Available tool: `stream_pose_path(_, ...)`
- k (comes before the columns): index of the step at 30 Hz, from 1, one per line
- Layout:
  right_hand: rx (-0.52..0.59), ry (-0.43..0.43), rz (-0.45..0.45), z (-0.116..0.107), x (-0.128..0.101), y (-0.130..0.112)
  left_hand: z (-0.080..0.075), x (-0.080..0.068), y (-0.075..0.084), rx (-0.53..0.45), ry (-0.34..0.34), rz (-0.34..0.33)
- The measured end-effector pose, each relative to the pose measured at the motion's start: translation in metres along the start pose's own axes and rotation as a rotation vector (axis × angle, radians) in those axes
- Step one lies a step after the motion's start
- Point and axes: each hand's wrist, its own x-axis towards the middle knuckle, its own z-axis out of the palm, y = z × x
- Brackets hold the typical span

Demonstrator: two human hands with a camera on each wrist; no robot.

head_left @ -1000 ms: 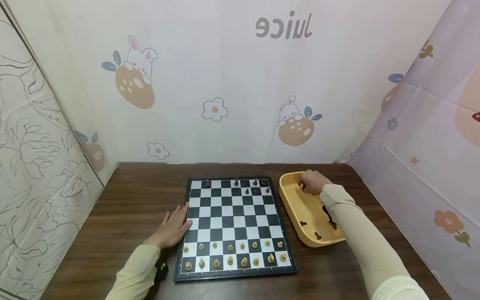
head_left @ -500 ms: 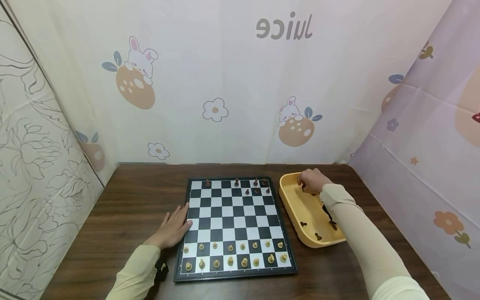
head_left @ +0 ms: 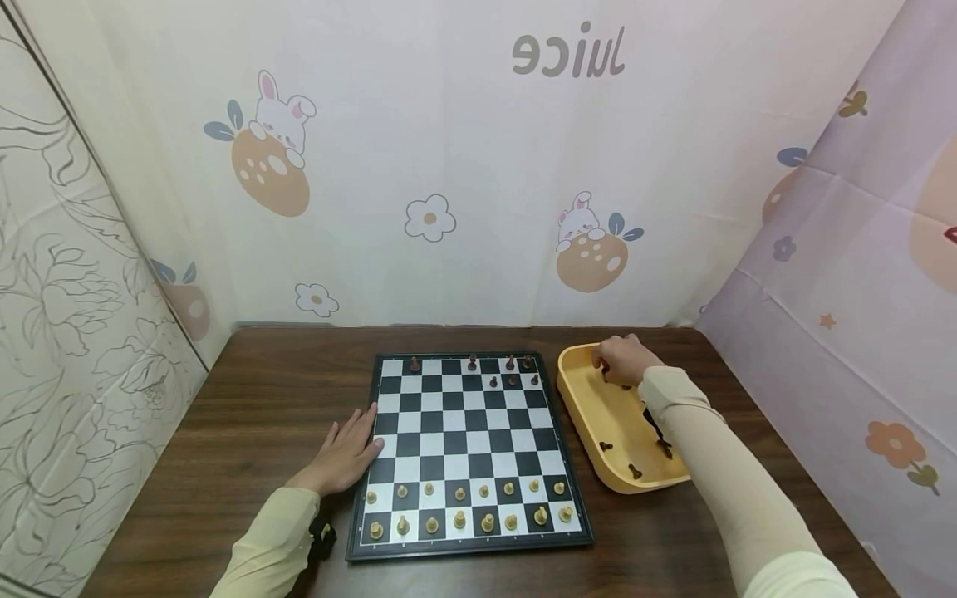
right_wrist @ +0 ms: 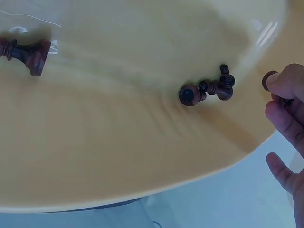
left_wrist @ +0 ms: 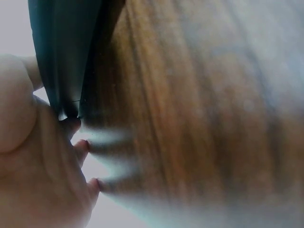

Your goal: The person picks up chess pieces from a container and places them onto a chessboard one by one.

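Observation:
My left hand (head_left: pixel 338 455) rests flat at the left edge of a black-and-white chessboard (head_left: pixel 463 419), fingers extended and thumb on the board. In the left wrist view its palm (left_wrist: pixel 42 175) lies against the board's dark side. My right hand (head_left: pixel 628 361) is over the far end of a yellow tray (head_left: pixel 609 415). Thumb and fingers pinch a dark chess piece (right_wrist: pixel 269 78), mostly covered by them; its kind cannot be told. Close to that hand, dark chess pieces (right_wrist: pixel 190 95) lie clustered on the tray floor, and another dark piece (right_wrist: pixel 33 54) lies farther off.
Several light pieces (head_left: pixel 459 519) stand in two rows along the board's near side. Several dark pieces (head_left: pixel 511 363) stand at its far side, mostly toward the right. The brown wooden table (head_left: pixel 292 374) meets a patterned curtain (head_left: pixel 449 274) at the back.

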Motion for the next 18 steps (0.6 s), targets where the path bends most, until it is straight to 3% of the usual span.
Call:
stream_pose_path(9,-0.014,0.039,-0.039,-0.01,0.011,-0.003,-0.001,0.0,0.0,0.003,-0.002,-0.009)
stream_pose_path(18,0.083,0.001,-0.075,-0.025,0.021,-0.019,-0.002,-0.001,0.001,0.003,0.0,-0.014)
